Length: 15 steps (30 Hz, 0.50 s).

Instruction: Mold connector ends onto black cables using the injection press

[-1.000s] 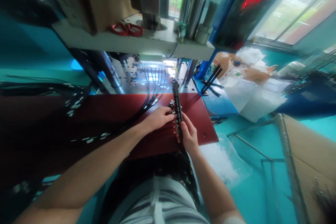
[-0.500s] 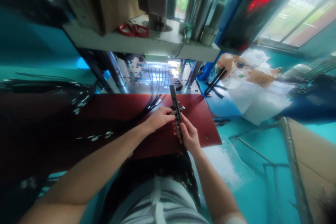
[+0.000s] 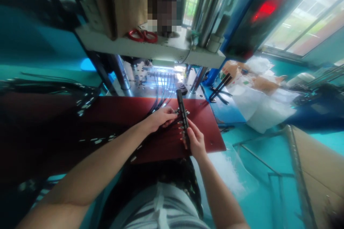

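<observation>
My right hand (image 3: 196, 139) is wrapped round the lower end of a long dark fixture bar (image 3: 180, 101), which stands slanted above the table. Small metal connectors (image 3: 184, 136) stick out along the bar's left side. At the bar's upper middle, my left hand (image 3: 160, 118) is closed in a pinch on what looks like a cable end; its fingers partly hide it. Loose black cables (image 3: 138, 146) with pale ends lie beneath my left wrist and forearm. Behind the hands, several thin cables (image 3: 161, 96) run from the lit press mould (image 3: 160, 78) onto the red table (image 3: 211, 128).
A press with a pale crossbeam (image 3: 120, 47) and steel columns stands ahead, red-handled scissors (image 3: 142, 36) on its beam. Cable bundles (image 3: 84, 102) lie at left. To the right are a blue surface (image 3: 231, 111), white plastic bags (image 3: 264, 103) and a cardboard box (image 3: 317, 171).
My left hand has drawn slightly left and away from the bar, its fingers now pinched lower. The right hand still holds the bar. The camera view has shifted a little.
</observation>
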Motion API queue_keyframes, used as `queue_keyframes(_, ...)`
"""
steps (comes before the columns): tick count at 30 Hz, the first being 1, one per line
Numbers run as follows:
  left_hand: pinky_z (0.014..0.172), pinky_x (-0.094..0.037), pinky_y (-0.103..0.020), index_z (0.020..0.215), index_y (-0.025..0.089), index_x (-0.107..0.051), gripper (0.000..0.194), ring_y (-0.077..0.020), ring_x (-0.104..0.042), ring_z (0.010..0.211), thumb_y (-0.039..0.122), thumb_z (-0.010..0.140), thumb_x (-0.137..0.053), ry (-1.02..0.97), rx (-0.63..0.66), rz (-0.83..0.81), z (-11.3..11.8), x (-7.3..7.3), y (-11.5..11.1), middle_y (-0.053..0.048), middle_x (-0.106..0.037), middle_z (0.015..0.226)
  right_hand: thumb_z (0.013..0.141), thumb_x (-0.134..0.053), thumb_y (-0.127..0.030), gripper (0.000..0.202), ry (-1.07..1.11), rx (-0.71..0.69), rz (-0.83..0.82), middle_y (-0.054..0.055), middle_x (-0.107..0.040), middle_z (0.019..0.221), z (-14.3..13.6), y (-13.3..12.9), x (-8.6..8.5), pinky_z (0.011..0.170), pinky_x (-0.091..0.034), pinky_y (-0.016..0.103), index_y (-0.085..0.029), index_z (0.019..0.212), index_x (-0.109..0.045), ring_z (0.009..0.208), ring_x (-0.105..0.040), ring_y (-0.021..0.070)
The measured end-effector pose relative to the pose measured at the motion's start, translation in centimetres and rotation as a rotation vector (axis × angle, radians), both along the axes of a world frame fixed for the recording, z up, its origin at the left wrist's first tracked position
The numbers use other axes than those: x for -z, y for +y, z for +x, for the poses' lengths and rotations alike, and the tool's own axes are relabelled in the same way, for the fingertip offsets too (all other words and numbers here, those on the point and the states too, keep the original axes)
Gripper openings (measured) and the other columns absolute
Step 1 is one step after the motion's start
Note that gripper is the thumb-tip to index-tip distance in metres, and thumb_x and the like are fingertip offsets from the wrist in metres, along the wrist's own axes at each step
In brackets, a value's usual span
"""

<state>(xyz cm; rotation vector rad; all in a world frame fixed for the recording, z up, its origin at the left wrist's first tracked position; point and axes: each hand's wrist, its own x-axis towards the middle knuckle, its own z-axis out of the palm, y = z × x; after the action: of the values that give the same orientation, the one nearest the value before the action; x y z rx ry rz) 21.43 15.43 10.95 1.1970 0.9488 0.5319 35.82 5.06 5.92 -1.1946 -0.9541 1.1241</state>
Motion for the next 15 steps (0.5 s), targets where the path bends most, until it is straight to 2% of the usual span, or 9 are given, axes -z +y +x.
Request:
queue_keyframes(4, 0.034, -0.016, -0.018, 0.059, 0.016, -0.042, 0.025, -0.0031, -0.029, 0.032, 0.025, 0.064, -0.065, -0.025, 0.033, -0.040, 0.24, -0.07, 0.17, 0.007, -0.038, 0.040, 0.081, -0.056, -0.043, 0.055, 0.006, -0.022, -0.007, -0.006, -0.052, 0.052, -0.02, -0.03, -0.29, 0.031, -0.033, 0.017, -0.017, 0.128, -0.049, 0.035, -0.042, 0.0055)
queue_keyframes(10, 0.034, -0.017, -0.018, 0.057, 0.015, -0.045, 0.022, -0.0030, -0.031, 0.033, 0.023, 0.060, -0.065, -0.027, 0.017, -0.042, 0.11, -0.42, 0.41, 0.005, -0.042, 0.040, 0.081, -0.055, -0.046, 0.056, -0.052, -0.033, -0.033, -0.006, -0.051, 0.052, 0.06, 0.03, -0.22, 0.031, -0.033, 0.017, -0.017, 0.128, -0.050, 0.034, -0.042, 0.0055)
queue_keyframes(15, 0.036, -0.017, -0.018, 0.059, 0.014, -0.049, 0.020, -0.0036, -0.032, 0.035, 0.023, 0.058, -0.067, 0.045, -0.065, 0.032, 0.13, 0.24, 0.34, 0.006, -0.041, 0.042, 0.084, -0.051, -0.046, 0.054, -0.185, -0.076, -0.008, -0.007, -0.048, 0.049, -0.10, 0.17, 0.23, 0.033, -0.035, 0.017, -0.020, 0.131, -0.047, 0.036, -0.041, 0.0053)
